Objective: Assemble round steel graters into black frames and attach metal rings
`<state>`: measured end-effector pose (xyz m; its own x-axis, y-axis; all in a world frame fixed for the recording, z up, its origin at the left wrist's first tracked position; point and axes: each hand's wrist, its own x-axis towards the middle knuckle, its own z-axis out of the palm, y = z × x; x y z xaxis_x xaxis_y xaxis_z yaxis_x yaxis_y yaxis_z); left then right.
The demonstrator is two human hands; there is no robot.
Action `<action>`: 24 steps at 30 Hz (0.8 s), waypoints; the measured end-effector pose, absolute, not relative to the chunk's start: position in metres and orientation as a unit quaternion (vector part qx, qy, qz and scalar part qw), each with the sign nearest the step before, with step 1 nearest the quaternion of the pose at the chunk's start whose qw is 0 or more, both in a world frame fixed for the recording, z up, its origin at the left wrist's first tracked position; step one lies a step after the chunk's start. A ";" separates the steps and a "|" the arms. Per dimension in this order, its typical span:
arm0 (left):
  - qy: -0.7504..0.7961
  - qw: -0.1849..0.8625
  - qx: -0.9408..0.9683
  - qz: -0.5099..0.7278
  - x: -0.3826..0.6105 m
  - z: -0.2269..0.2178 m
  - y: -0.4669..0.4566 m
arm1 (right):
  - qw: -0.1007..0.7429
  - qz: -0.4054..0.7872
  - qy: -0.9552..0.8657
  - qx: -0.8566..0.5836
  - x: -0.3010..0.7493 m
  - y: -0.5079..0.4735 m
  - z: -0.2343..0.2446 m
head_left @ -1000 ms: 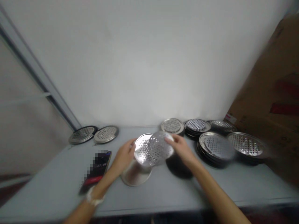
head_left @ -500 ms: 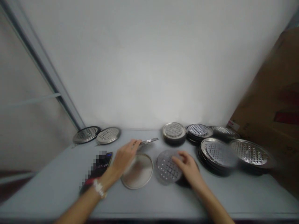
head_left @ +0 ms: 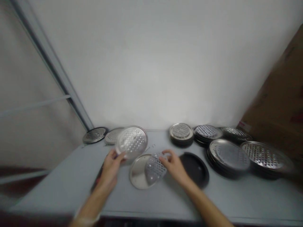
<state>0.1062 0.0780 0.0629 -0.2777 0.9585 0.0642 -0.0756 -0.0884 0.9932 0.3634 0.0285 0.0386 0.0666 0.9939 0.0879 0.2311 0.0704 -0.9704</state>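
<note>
My left hand (head_left: 113, 162) is closed on the near edge of a round perforated metal plate (head_left: 132, 142), tilted up so its rows of holes face me. My right hand (head_left: 172, 164) pinches a smaller perforated disc (head_left: 155, 168), which looks see-through and is blurred. That disc hangs over the right part of a plain round metal plate (head_left: 137, 175) lying on the table. Beside my right forearm lies a shallow round black dish (head_left: 195, 170). Under my left wrist, the phone is mostly hidden.
Stacks of round perforated metal plates stand at right, among them a back stack (head_left: 181, 131) and a front stack (head_left: 228, 156). Two more plates, one of them black-rimmed (head_left: 95, 135), lie at back left. A cardboard box (head_left: 279, 94) stands at right. A pale wall rises behind the table.
My left hand has turned its plate from edge-on to facing me. My right hand has lifted the perforated disc off the black dish and moved it left over the plain plate.
</note>
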 end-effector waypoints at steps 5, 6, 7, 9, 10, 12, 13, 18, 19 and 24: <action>0.467 0.544 0.232 0.658 0.119 0.051 0.055 | 0.414 0.371 -0.618 -0.556 0.355 0.013 0.032; 0.460 0.539 0.226 0.669 0.122 0.049 0.053 | 0.396 0.350 -0.639 -0.558 0.357 0.008 0.032; 0.456 0.528 0.230 0.678 0.124 0.047 0.053 | 0.377 0.323 -0.663 -0.560 0.360 0.002 0.032; 0.458 0.506 0.250 0.687 0.129 0.043 0.053 | 0.335 0.268 -0.709 -0.560 0.364 -0.007 0.035; 0.460 0.500 0.261 0.686 0.132 0.041 0.053 | 0.316 0.246 -0.727 -0.558 0.364 -0.010 0.037; 0.454 0.510 0.273 0.678 0.137 0.039 0.052 | 0.289 0.219 -0.753 -0.550 0.360 -0.013 0.041; 0.446 0.521 0.275 0.674 0.139 0.038 0.051 | 0.274 0.211 -0.765 -0.543 0.356 -0.013 0.043; 0.423 0.559 0.276 0.657 0.147 0.039 0.044 | 0.213 0.184 -0.793 -0.540 0.334 -0.002 0.048; 0.423 0.560 0.278 0.656 0.148 0.039 0.042 | 0.208 0.178 -0.793 -0.544 0.332 0.000 0.048; 0.423 0.555 0.281 0.659 0.147 0.036 0.040 | 0.183 0.169 -0.788 -0.563 0.338 0.006 0.053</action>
